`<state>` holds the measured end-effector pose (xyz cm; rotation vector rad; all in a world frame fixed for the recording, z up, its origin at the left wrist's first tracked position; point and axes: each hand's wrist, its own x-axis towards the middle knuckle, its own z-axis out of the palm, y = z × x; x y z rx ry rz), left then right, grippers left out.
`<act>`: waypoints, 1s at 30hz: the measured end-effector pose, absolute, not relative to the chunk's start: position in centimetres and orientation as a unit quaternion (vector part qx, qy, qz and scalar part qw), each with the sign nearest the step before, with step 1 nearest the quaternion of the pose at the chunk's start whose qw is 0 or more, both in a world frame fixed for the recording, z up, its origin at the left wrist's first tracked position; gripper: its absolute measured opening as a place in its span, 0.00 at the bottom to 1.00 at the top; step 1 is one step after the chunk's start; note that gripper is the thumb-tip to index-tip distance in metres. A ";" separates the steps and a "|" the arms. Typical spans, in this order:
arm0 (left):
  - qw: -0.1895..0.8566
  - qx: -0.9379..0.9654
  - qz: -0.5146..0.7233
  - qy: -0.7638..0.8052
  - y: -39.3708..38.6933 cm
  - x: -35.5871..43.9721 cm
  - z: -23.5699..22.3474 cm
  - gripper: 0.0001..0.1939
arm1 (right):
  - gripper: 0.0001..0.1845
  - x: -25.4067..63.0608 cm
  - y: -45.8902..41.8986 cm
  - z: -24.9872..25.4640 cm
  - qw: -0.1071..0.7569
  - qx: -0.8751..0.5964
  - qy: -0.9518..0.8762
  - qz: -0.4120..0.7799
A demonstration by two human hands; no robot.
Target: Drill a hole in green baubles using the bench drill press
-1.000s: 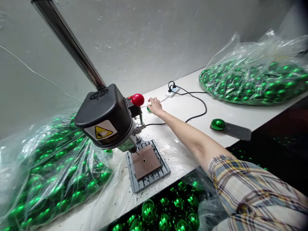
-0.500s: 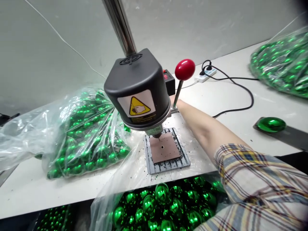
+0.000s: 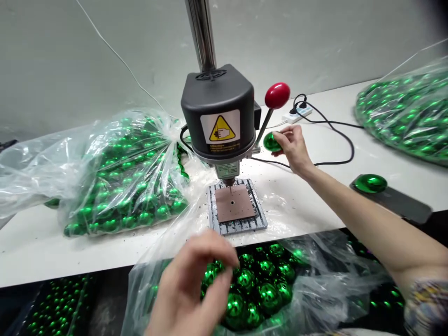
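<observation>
My right hand (image 3: 294,148) pinches a shiny green ball (image 3: 271,141) above the table, just right of the bench drill press (image 3: 219,114). At the bottom of the view, my left hand (image 3: 194,284) is slightly blurred, its fingers curved and a gap showing between thumb and forefinger; nothing shows in it. Beneath and beyond it, many green balls (image 3: 268,268) lie in an open clear plastic bag. The drill's tip hangs over a brown square pad (image 3: 224,211) with a dark-centred hole, on a grooved grey plate (image 3: 261,219) scattered with dark shavings.
A red-knobbed lever (image 3: 277,95) rises from the press. Full bags of green balls stand left (image 3: 122,186) and right (image 3: 402,112). A black cable (image 3: 345,135) loops from a power strip (image 3: 297,115). Another green ball (image 3: 371,183) sits on a dark flat object (image 3: 409,205).
My right hand, hidden behind the press before, now shows beside it with a green ball. My left hand has come into view over the open bag. The camera view has shifted.
</observation>
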<state>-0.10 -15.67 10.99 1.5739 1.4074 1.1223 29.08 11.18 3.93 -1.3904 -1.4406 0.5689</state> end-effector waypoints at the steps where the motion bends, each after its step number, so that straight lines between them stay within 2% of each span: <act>1: 0.420 0.574 0.448 0.542 -14.4 0.5 10.8 0.20 | 0.17 28.7 8.2 4.3 0.518 -0.548 -0.604 0.260; 3: 0.532 0.500 0.448 0.516 -12.7 2.1 10.1 0.29 | 0.17 27.0 2.0 4.7 0.553 -0.438 -0.620 0.343; 5: 0.627 0.434 0.440 0.474 -12.3 3.6 8.9 0.36 | 0.16 24.9 -3.4 4.7 0.538 -0.358 -0.673 0.360; 8: 0.709 0.340 0.452 0.421 -13.0 5.0 7.4 0.32 | 0.16 22.4 -8.0 4.6 0.488 -0.270 -0.782 0.279; 12: 0.728 0.262 0.499 0.391 -12.5 4.1 6.5 0.28 | 0.15 22.4 -8.0 6.7 0.398 -0.229 -0.858 0.228; 14: 0.734 0.234 0.511 0.381 -11.3 2.9 6.2 0.29 | 0.12 23.1 -7.0 9.0 0.439 -0.231 -0.856 0.149; 15: 0.735 0.219 0.518 0.379 -10.5 2.3 6.0 0.30 | 0.10 23.5 -6.5 10.5 0.498 -0.239 -0.828 0.097; 17: 0.734 0.186 0.528 0.384 -9.1 1.3 5.7 0.28 | 0.14 23.7 -5.2 13.6 0.641 -0.277 -0.715 0.030; 18: 0.734 0.173 0.530 0.388 -8.4 1.0 5.4 0.27 | 0.14 23.5 -4.4 15.2 0.711 -0.294 -0.639 0.018; 19: 0.734 0.163 0.531 0.392 -7.8 0.7 5.2 0.25 | 0.11 23.2 -3.6 16.5 0.734 -0.311 -0.602 0.038; 22: 0.727 0.144 0.538 0.403 -6.5 0.4 4.5 0.19 | 0.04 21.8 -1.3 19.2 0.680 -0.300 -0.661 0.101; 23: 0.722 0.141 0.542 0.406 -6.1 0.4 4.2 0.18 | 0.06 21.4 -0.8 19.7 0.663 -0.299 -0.677 0.111; 26: 0.725 0.149 0.532 0.412 -5.5 0.2 3.6 0.18 | 0.10 21.2 0.1 20.0 0.672 -0.323 -0.663 0.069; 28: 0.734 0.168 0.512 0.413 -5.3 -0.1 3.2 0.19 | 0.08 21.8 0.6 20.0 0.680 -0.345 -0.646 0.018; 30: 0.728 0.193 0.508 0.418 -5.2 -0.3 3.0 0.21 | 0.05 22.3 1.6 20.0 0.677 -0.346 -0.649 0.037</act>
